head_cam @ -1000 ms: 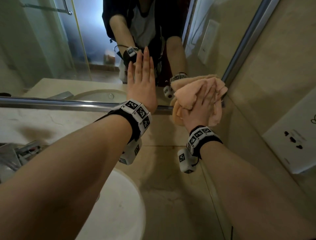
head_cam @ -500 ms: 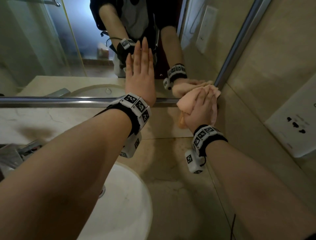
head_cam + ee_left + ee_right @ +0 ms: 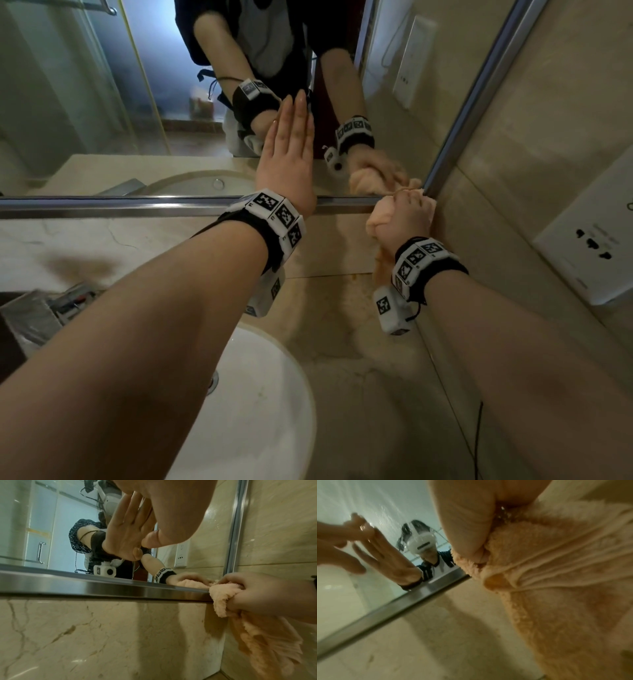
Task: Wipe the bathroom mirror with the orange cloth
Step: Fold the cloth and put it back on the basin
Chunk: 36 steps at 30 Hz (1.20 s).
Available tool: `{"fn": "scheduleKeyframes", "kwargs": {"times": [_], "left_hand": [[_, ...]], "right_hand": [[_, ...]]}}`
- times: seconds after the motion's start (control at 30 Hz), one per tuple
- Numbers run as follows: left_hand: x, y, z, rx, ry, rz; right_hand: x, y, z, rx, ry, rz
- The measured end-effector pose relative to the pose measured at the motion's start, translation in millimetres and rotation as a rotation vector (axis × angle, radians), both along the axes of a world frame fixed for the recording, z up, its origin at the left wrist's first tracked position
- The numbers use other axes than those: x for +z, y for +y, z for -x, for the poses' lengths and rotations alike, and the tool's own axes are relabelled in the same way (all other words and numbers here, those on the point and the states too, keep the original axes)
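The mirror (image 3: 102, 102) fills the upper left of the head view, edged by a metal frame (image 3: 120, 205). My left hand (image 3: 291, 150) lies flat against the glass with straight fingers, just above the bottom frame. My right hand (image 3: 406, 219) grips the bunched orange cloth (image 3: 376, 222) at the mirror's lower right corner, over the frame. In the left wrist view the cloth (image 3: 223, 599) bulges from the right hand (image 3: 267, 595) and hangs down the wall. The right wrist view is filled by the cloth (image 3: 556, 588) held under my fingers (image 3: 465, 520).
A white basin (image 3: 260, 411) sits below my left forearm, on a marble counter (image 3: 359, 377). A tap (image 3: 51, 305) shows at the left edge. The side wall on the right carries a white socket plate (image 3: 589, 246). A thin black cable (image 3: 476, 445) hangs at the lower right.
My right hand has slid the cloth down the glass to the bottom right corner, bunching it smaller. My left hand has stayed flat on the mirror.
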<state>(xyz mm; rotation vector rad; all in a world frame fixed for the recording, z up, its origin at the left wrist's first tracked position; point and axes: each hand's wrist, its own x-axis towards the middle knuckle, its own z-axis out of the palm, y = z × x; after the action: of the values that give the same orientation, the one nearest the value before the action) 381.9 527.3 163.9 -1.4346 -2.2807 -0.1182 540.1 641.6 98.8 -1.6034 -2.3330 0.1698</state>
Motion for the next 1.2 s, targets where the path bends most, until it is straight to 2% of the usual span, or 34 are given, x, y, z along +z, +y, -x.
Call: {"fn": "scheduleKeyframes", "kwargs": {"times": [0.1, 0.27, 0.37, 0.47, 0.63, 0.8, 1.07, 1.13, 1.2], "left_hand": [[4.0, -1.1, 2.0, -0.032, -0.052, 0.028], [14.7, -11.4, 7.1, -0.134, -0.121, 0.103], [19.2, -16.5, 11.0, -0.183, -0.159, 0.104], [20.3, -18.8, 14.1, -0.205, -0.167, 0.096], [14.6, -13.0, 18.8, -0.171, -0.113, 0.097], [12.2, -13.7, 19.2, -0.164, -0.076, 0.08], [12.4, -15.1, 18.6, -0.139, -0.055, 0.099], [16.9, -15.3, 16.0, -0.126, -0.088, 0.134], [22.9, -17.6, 12.7, -0.116, -0.112, 0.176]], "right_hand": [[6.2, -14.3, 16.2, 0.034, -0.01, 0.059], [16.6, -42.2, 42.7, 0.204, -0.047, 0.05], [22.0, -58.4, 62.1, 0.313, -0.164, 0.019], [25.2, -58.1, 70.0, 0.422, -0.284, 0.07], [33.8, -39.0, 37.4, 0.642, -0.474, 0.066], [29.3, -23.1, 13.5, 0.593, -0.483, -0.041], [20.3, -14.3, -4.6, 0.352, -0.451, -0.099], [21.5, -13.2, -6.9, 0.218, -0.375, -0.063], [29.9, -13.1, -12.2, 0.057, -0.199, 0.008]]}}
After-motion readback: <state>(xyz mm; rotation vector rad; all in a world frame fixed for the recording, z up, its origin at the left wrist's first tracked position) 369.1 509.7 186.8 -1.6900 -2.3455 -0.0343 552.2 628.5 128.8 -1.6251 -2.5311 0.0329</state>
